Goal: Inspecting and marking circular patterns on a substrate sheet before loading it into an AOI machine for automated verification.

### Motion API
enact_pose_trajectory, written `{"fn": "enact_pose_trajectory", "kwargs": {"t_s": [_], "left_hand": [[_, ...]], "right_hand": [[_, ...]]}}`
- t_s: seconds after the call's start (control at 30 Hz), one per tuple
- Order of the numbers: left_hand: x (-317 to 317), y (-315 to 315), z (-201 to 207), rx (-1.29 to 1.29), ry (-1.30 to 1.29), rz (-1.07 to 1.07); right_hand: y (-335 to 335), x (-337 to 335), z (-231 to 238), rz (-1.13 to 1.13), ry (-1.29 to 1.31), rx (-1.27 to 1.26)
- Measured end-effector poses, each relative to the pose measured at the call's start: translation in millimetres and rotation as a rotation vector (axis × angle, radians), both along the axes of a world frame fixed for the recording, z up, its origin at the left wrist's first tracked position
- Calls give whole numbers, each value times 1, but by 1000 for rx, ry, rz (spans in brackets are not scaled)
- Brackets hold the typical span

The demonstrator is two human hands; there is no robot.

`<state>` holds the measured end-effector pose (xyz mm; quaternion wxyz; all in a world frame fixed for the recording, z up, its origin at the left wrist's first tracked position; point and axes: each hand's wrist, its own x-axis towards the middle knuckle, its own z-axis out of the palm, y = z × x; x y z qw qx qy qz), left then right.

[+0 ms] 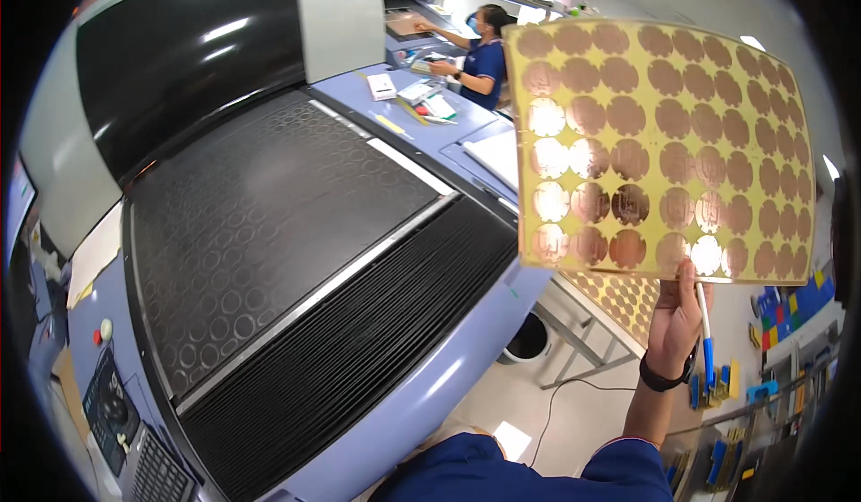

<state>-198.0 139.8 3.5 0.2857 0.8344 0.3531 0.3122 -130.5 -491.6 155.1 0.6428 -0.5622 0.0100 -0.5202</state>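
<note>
My right hand (674, 327) is closed on the lower edge of a circuit board panel (659, 157), the thumb lying over its front. The panel is thin, yellow-green, and covered with rows of round copper discs, some glaring in the light. It stands raised and nearly upright at the right. A white pen with a blue end (707, 345) hangs down beside the palm, tucked in the same hand. A dark band circles the wrist. My left hand is out of view.
A large machine with a black flat bed (269, 224) and black ribbed bellows (359, 350) fills the left. A keyboard (157, 471) sits lower left. Another panel lies on a table (596, 309), near a bin (527, 339). A co-worker (484, 58) is at the back.
</note>
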Motion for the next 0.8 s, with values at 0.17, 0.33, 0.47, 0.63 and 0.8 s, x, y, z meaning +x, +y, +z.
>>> {"fn": "enact_pose_trajectory", "kwargs": {"t_s": [0.17,0.33,0.47,0.63,0.8], "left_hand": [[6,-4,-6,-40,-182,-17],[2,0,-6,-90,-83,103],[-7,12,-18,38,-94,43],[-4,14,-22,66,-60,47],[12,12,-15,8,-28,-30]], "right_hand": [[30,30,-1,156,-51,3],[127,95,-12,239,199,13],[181,107,-35,438,266,79],[210,106,-50,659,315,145],[216,113,-55,790,244,198]]}}
